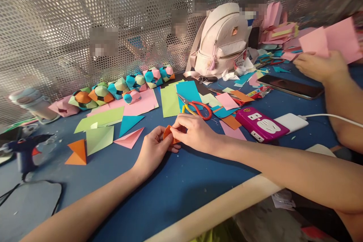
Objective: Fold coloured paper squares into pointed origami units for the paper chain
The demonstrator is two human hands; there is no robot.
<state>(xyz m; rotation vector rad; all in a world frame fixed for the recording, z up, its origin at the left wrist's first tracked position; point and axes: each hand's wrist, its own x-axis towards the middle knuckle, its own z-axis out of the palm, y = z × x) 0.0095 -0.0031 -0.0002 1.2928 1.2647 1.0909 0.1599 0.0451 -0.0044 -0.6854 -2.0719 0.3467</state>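
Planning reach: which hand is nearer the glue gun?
Left. The left hand is right of the glue gun; the right hand is farther right, past the left.

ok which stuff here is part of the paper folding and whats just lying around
Seems part of it:
- orange paper in the left hand and right hand
- folded pink piece
- light green sheet
- scissors
- paper balls

Probably just lying about:
- backpack
- phone
- purple power block

Can't tell:
- glue gun
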